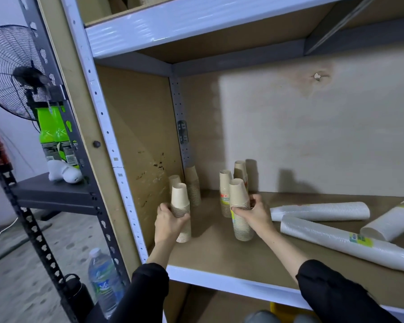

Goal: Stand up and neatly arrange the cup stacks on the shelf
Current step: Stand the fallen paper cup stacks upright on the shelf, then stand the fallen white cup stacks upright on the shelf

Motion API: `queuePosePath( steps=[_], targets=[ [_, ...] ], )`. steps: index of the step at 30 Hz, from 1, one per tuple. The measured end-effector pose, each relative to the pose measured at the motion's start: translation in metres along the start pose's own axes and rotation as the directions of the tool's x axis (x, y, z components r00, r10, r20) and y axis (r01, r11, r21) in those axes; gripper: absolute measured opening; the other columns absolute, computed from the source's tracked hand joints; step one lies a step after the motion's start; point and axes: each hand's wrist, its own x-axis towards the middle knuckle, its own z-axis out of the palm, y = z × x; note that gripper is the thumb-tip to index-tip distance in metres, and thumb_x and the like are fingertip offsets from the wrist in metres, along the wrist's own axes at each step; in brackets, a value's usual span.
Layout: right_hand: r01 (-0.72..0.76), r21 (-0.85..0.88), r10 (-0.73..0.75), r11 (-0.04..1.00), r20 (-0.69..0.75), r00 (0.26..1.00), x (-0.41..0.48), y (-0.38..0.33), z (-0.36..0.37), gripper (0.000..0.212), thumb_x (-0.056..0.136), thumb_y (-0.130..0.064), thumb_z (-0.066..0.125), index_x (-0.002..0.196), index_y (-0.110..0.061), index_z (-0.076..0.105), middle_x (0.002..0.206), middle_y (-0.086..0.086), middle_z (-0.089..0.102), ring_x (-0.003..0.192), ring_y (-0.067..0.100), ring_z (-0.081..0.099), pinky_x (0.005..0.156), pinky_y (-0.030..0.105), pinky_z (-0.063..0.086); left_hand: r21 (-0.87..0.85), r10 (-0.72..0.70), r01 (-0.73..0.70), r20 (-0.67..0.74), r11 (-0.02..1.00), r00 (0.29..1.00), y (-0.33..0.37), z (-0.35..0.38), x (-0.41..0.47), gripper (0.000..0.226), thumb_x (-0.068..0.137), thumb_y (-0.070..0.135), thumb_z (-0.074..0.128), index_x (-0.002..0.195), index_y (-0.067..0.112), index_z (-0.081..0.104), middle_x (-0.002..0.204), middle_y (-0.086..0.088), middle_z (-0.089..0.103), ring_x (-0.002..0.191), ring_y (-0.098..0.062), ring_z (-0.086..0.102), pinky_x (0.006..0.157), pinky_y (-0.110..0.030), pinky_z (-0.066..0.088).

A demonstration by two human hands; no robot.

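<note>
Matt tan paper cup stacks (241, 210) stand on a dull brown fibreboard shelf (254, 255) edged in glossy white-painted metal; white cup sleeves (322, 210) wear shiny clear plastic.

The person wears a black long-sleeved top. The left sleeve (145, 292) and right sleeve (336, 294) are plain matt fabric with soft folds. Each ends in a rounded, slightly bunched cuff well behind the left hand (170, 220) and right hand (254, 214), leaving wrists and lower forearms bare. A grey patch (264, 317) between the sleeves may be clothing; too blurred to tell.
</note>
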Motion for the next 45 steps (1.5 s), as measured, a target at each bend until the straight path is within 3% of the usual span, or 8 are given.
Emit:
queuePosePath(
  steps=[13, 19, 23, 26, 32, 39, 42, 45],
  targets=[
    [-0.043, 0.086, 0.053, 0.995, -0.111, 0.992, -0.016, 0.029, 0.008, 0.052, 0.062, -0.010, 0.083, 0.103, 0.001, 0.053, 0.100, 0.015, 0.059, 0.087, 0.022, 0.053, 0.074, 0.026, 0.036, -0.086, -0.032, 0.040, 0.086, 0.995, 0.996, -0.011, 0.009, -0.009, 0.059, 0.075, 0.023, 0.073, 0.121, 0.000, 0.044, 0.123, -0.016, 0.050, 0.112, -0.032, 0.053, 0.094, -0.042, 0.046],
    [-0.015, 0.035, 0.017, 0.999, -0.075, 0.997, -0.020, 0.035, 0.004, 0.047, 0.063, -0.009, 0.083, 0.098, -0.006, 0.052, 0.091, 0.008, 0.057, 0.086, 0.021, 0.054, 0.074, 0.029, 0.041, -0.110, -0.023, 0.035, 0.114, 0.993, 0.993, -0.016, 0.010, -0.007, 0.063, 0.078, 0.021, 0.073, 0.129, 0.001, 0.041, 0.131, -0.016, 0.048, 0.118, -0.031, 0.052, 0.099, -0.043, 0.046],
    [-0.046, 0.021, 0.046, 0.999, -0.036, 0.998, -0.025, 0.041, 0.000, 0.042, 0.065, -0.007, 0.081, 0.098, -0.005, 0.054, 0.085, 0.004, 0.054, 0.087, 0.020, 0.051, 0.070, 0.023, 0.038, -0.112, -0.034, 0.047, 0.122, 0.993, 0.992, -0.022, 0.012, -0.009, 0.064, 0.079, 0.021, 0.073, 0.131, 0.001, 0.041, 0.132, -0.016, 0.049, 0.121, -0.031, 0.051, 0.100, -0.043, 0.045],
    [-0.071, -0.039, 0.070, 0.997, -0.029, 0.997, -0.031, 0.049, -0.008, 0.047, 0.068, -0.010, 0.080, 0.108, 0.001, 0.057, 0.098, 0.007, 0.053, 0.092, 0.018, 0.049, 0.079, 0.024, 0.036, -0.095, -0.073, 0.085, 0.117, 0.992, 0.990, -0.032, 0.018, -0.018, 0.061, 0.077, 0.023, 0.074, 0.126, 0.000, 0.045, 0.128, -0.017, 0.052, 0.116, -0.033, 0.054, 0.097, -0.044, 0.047],
    [-0.049, -0.155, 0.051, 0.987, 0.004, 0.999, -0.039, 0.055, -0.028, 0.042, 0.076, -0.012, 0.073, 0.112, 0.003, 0.058, 0.115, 0.017, 0.062, 0.090, 0.015, 0.051, 0.080, 0.020, 0.036, -0.066, -0.135, 0.144, 0.123, 0.987, 0.983, -0.044, 0.032, -0.047, 0.044, 0.082, 0.015, 0.066, 0.119, -0.002, 0.049, 0.125, -0.018, 0.052, 0.110, -0.036, 0.055, 0.091, -0.040, 0.044],
    [-0.004, -0.212, -0.001, 0.977, -0.025, 1.000, -0.043, 0.051, -0.040, 0.036, 0.076, -0.016, 0.073, 0.106, 0.002, 0.063, 0.110, 0.017, 0.066, 0.087, 0.015, 0.053, 0.078, 0.022, 0.038, 0.105, 0.010, -0.036, 0.243, 0.994, 0.970, -0.031, 0.041, -0.066, 0.030, 0.087, 0.023, 0.052, 0.113, 0.008, 0.054, 0.121, -0.009, 0.054, 0.106, -0.032, 0.055, 0.084, -0.033, 0.043],
    [0.000, -0.223, -0.011, 0.975, -0.049, 0.999, -0.046, 0.050, -0.049, 0.035, 0.077, -0.016, 0.072, 0.106, 0.002, 0.063, 0.110, 0.016, 0.066, 0.089, 0.015, 0.053, 0.079, 0.022, 0.039, 0.210, 0.160, -0.235, 0.323, 0.949, 0.933, -0.016, 0.046, -0.073, 0.029, 0.091, 0.028, 0.049, 0.113, 0.010, 0.054, 0.121, -0.006, 0.055, 0.108, -0.028, 0.056, 0.083, -0.033, 0.045],
    [-0.001, -0.262, -0.023, 0.965, -0.091, 0.996, -0.048, 0.049, -0.064, 0.032, 0.078, -0.017, 0.071, 0.104, 0.001, 0.064, 0.109, 0.015, 0.066, 0.089, 0.015, 0.053, 0.082, 0.024, 0.040, 0.290, 0.331, -0.484, 0.446, 0.826, 0.832, 0.006, 0.056, -0.084, 0.034, 0.093, 0.035, 0.047, 0.118, 0.013, 0.052, 0.125, -0.002, 0.053, 0.113, -0.025, 0.055, 0.085, -0.034, 0.046]
  ],
)
